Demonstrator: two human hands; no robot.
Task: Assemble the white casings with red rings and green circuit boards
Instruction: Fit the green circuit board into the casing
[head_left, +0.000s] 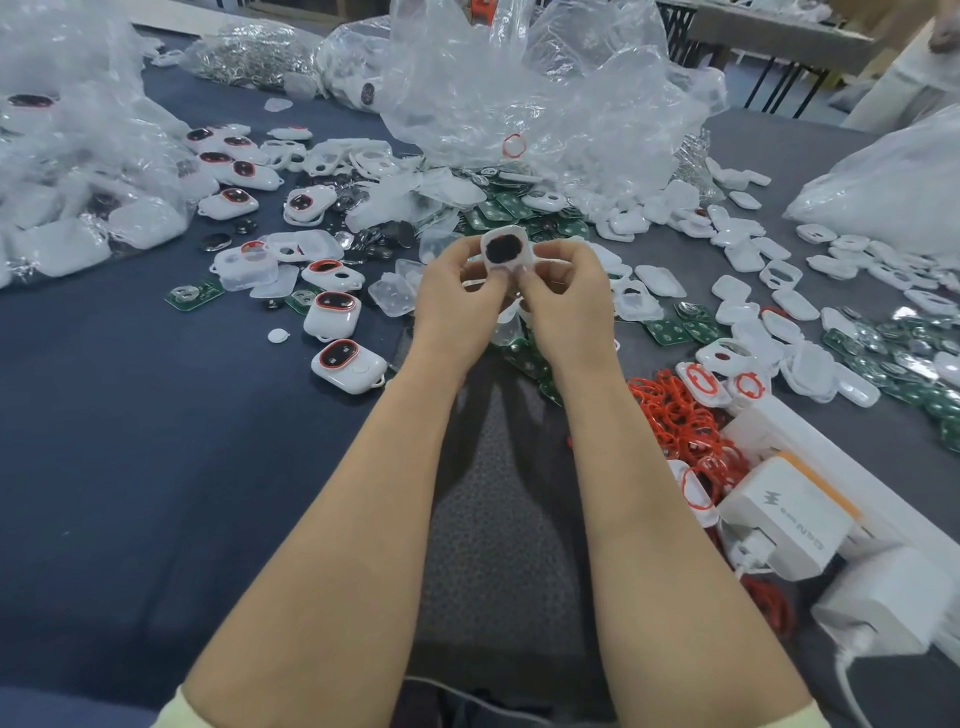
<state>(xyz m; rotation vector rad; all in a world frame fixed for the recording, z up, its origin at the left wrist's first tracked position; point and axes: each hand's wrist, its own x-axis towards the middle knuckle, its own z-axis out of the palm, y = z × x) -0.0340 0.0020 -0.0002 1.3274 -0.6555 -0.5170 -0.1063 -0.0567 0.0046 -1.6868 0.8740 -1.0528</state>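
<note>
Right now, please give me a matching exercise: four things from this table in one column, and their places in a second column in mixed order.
Things:
1. white casing
2. pile of red rings
3. white charger
4. finished casings

Places:
A. beside the right forearm
B. on the blue cloth, left of the hands
C. between both hands
D. plugged in at the right edge, near the person

Pairs: 1-C, 2-A, 3-D, 4-B

Pale yellow sleeves (176, 714), bare forearms
</note>
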